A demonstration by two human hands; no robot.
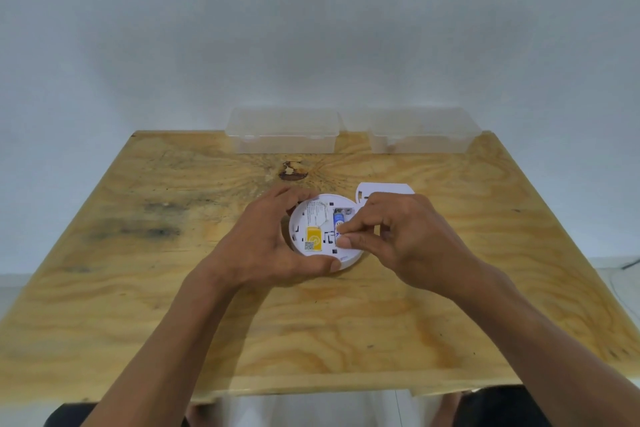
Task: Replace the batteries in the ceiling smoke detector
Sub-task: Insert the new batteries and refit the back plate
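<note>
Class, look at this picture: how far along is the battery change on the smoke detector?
Done: the smoke detector lies face-down on the table, its mounting plate off behind it. In hand: the left hand holds it while the right hand pinches at the blue battery. Left: finishing the battery swap, refitting the plate.

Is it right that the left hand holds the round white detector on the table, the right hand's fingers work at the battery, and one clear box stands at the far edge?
Not quite: the head view shows two clear boxes at the far edge. The rest is right.
</note>
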